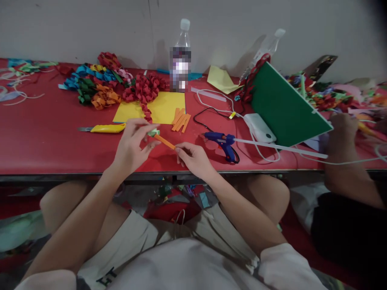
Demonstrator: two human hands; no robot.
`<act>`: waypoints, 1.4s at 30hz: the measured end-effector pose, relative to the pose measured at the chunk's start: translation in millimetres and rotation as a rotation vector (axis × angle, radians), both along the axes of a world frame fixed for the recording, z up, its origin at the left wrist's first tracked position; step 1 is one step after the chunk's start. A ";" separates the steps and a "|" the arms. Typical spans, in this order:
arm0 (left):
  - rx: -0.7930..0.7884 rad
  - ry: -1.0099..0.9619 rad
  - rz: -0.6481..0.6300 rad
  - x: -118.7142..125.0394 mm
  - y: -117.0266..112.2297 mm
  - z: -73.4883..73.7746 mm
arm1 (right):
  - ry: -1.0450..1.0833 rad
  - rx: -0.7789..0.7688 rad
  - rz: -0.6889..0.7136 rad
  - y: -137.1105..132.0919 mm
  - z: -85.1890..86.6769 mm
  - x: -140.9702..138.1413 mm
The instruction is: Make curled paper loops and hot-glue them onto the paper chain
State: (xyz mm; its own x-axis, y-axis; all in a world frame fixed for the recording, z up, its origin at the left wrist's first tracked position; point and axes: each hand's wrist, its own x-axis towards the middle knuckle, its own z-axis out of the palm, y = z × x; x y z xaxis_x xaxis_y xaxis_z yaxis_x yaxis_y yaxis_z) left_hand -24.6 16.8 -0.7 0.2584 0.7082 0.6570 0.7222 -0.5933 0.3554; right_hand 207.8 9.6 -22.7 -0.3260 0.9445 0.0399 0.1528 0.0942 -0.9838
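Note:
My right hand (195,160) pinches one end of an orange paper strip (165,141) just above the table's front edge. The strip's other end meets a small light-green paper loop (155,132), which sits between the thumb and fingers of my left hand (133,143). Behind my hands, several loose orange strips (180,121) lie partly on yellow paper sheets (169,105). A red paper chain (146,90) trails down over the yellow sheets toward my left hand. To the right lies a blue hot glue gun (222,143) with a long glue stick (281,148) in it.
A yellow utility knife (108,128) lies left, its blade out. Coloured paper chains (99,86) and a plastic bottle (181,60) stand at the back. A green board (284,104) leans beside a white power bank (260,127) with cables. A co-worker's hand (343,129) is at right.

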 end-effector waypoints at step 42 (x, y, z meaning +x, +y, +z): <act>-0.554 -0.570 -0.103 47.6 -28.8 7.1 | 0.465 -0.261 0.104 -37.6 29.2 -12.9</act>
